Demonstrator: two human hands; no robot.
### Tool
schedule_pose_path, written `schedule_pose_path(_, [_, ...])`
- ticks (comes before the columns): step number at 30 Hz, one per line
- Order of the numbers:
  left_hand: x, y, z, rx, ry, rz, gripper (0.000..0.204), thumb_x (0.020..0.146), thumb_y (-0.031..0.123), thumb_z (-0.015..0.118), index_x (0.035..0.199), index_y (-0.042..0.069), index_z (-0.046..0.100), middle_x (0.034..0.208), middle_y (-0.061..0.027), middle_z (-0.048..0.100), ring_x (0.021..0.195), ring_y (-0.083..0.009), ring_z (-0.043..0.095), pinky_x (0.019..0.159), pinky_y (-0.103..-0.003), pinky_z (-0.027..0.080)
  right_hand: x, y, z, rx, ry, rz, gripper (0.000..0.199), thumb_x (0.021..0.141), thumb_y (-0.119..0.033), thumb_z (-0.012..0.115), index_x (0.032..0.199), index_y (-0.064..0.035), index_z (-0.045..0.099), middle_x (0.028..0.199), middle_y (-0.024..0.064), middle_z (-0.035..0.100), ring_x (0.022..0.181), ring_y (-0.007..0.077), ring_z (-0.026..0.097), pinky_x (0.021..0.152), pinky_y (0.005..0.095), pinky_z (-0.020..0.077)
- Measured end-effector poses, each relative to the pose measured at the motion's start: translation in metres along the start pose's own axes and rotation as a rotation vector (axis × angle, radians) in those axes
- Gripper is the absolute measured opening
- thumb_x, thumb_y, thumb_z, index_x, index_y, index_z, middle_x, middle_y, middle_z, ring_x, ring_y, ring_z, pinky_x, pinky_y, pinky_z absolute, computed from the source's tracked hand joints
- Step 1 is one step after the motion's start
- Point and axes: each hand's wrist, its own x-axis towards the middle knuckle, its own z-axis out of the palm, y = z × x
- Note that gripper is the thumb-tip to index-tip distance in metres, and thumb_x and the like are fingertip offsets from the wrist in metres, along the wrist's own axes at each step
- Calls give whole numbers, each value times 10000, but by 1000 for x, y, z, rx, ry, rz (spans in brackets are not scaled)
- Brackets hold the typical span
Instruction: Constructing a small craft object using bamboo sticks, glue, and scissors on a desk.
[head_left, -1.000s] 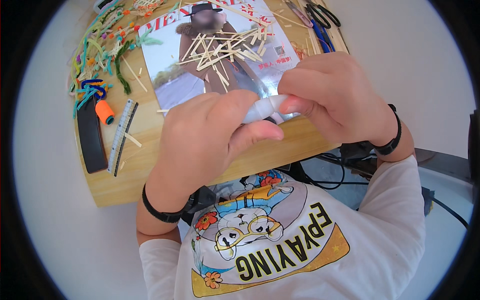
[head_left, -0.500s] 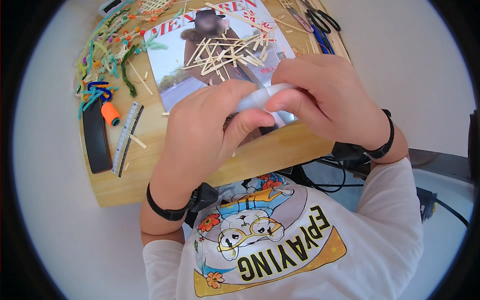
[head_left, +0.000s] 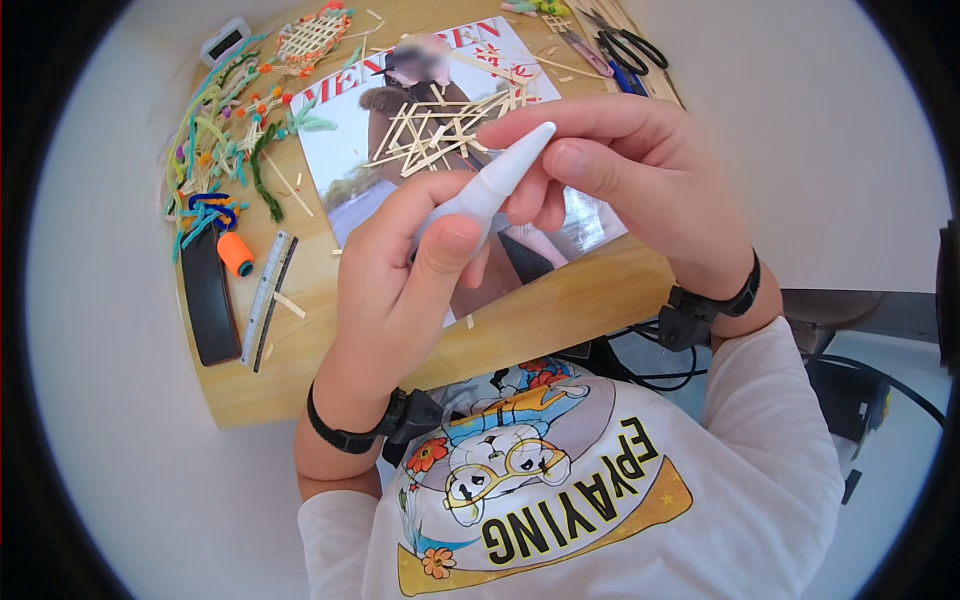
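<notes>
A white squeeze bottle with a long cone-shaped tip (head_left: 512, 168) slants up to the right above the table. My left hand (head_left: 400, 240) is closed around its body, thumb on the near side, so much of the body is covered. My right hand (head_left: 625, 165) is at the cone, with the index finger stretched out behind it and the thumb just beside it. The other right fingers bend behind the cone and are partly hidden. Beyond the hands, a loose lattice of thin pale wooden strips (head_left: 425, 135) rests on a glossy magazine (head_left: 345, 205).
At the left lie a black flat case (head_left: 208, 300), an orange thread spool (head_left: 235, 254), a clear ruler (head_left: 262, 300) and colourful fuzzy stems (head_left: 205, 150). Black-handled scissors (head_left: 635, 50) and a pink cutter (head_left: 585, 50) lie far right. A woven piece (head_left: 312, 38) sits at the back.
The bottle has turned from nearly level to slanted, its cone pointing up. My right fingers have loosened from around the cone, while my left hand keeps hold of the body.
</notes>
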Motion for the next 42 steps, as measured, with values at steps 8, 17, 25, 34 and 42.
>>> schedule_pose_path(8, [0,2,0,8,8,1,556,949,511,429,1056,-25,534,630,-5,489,536,-39,411,491,-187,267,4,12,1,91,108,-26,188,920,-126,573,932,33,672,760,84,674,648,99,616,596,230,505])
schedule_pose_path(17, [2,7,0,-12,26,-47,583,960,527,377,1025,-31,534,595,-6,469,510,-25,340,481,-176,248,8,15,-8,147,90,-84,299,969,-194,473,900,31,658,689,90,622,615,115,576,579,241,461])
schedule_pose_path(25, [4,4,2,-52,90,-101,512,963,456,447,1067,-35,545,635,-16,507,524,-32,386,476,-173,281,18,13,9,-5,68,-224,249,925,-117,525,1125,18,587,929,82,649,777,108,582,648,216,456])
schedule_pose_path(34, [3,4,-1,18,199,-115,298,869,275,674,1015,19,634,761,5,589,665,-43,516,582,-184,396,15,12,-6,-306,-6,-225,218,816,9,645,1031,35,621,1015,111,648,927,164,614,820,274,497])
schedule_pose_path(42, [2,3,-2,60,109,-116,390,898,328,624,1061,-24,589,665,8,527,584,-42,451,525,-181,333,3,5,-3,-357,27,-67,194,808,42,641,998,75,620,972,133,650,901,184,634,770,263,529])
